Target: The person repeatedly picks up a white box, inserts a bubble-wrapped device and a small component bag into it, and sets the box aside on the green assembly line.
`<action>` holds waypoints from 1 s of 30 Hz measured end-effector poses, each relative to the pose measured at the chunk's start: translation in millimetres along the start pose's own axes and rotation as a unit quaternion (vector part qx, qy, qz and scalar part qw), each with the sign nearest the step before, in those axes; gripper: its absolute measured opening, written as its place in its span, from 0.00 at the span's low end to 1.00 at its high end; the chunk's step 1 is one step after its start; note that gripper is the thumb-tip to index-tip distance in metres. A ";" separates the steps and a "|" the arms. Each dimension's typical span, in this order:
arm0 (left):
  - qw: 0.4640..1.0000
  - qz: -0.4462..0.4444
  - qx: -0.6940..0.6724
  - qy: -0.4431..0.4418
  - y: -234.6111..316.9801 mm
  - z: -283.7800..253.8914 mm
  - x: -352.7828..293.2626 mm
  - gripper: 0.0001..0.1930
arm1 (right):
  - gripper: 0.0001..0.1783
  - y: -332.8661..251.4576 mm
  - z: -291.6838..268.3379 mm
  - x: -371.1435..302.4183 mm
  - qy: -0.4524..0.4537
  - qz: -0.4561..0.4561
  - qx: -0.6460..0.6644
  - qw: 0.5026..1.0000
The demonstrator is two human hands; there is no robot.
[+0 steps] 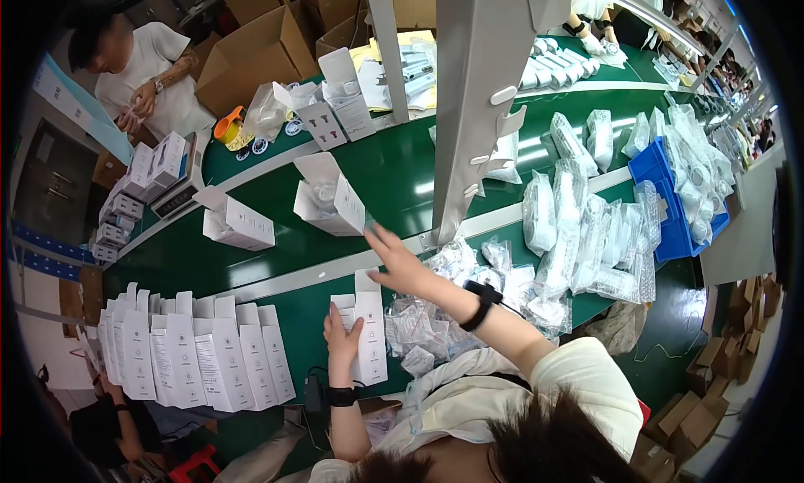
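Observation:
In front of me an upright white carton stands on the green bench with its top flap raised. My left hand is closed around its left side. My right hand reaches over the bench's edge rail, fingers stretched out and apart, holding nothing I can see. Its fingertips are close to an open white carton on the green belt; whether they touch it I cannot tell. Clear plastic wrapping shows inside that carton. Another open carton with a bagged item sits further left on the belt.
Several open white cartons stand in a row at left. Small plastic bags lie under my right forearm. Bubble-wrapped items are piled at right beside a blue bin. A grey metal post rises beyond the rail. A co-worker stands far left.

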State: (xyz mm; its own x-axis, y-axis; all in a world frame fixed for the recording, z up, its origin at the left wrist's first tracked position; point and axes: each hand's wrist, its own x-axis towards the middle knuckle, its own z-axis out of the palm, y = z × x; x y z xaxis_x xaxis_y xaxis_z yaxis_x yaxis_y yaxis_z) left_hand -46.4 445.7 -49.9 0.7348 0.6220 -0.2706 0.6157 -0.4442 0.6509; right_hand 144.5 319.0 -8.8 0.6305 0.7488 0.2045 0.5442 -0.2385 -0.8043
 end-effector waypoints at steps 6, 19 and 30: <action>0.999 0.013 0.037 0.028 15.7 -24.1 -5.1 0.42 | 0.15 66.2 -151.5 -23.4 -0.046 0.196 -0.161 0.966; 0.986 0.092 -0.019 0.136 59.0 0.6 -11.5 0.27 | 0.36 185.5 -186.6 93.5 -0.059 0.426 -0.337 0.838; 0.877 0.099 -0.416 0.219 97.7 -15.1 -11.4 0.27 | 0.36 248.5 -267.0 -19.8 0.035 0.464 -0.357 0.810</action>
State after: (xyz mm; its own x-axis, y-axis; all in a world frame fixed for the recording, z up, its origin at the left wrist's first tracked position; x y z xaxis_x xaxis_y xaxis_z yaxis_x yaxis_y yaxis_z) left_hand 1.0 404.9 27.5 0.5118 0.8548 0.0864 -0.0661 -0.0610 0.9959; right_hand 415.1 79.7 -63.8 0.9677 0.0117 -0.2518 -0.0162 -0.9940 -0.1082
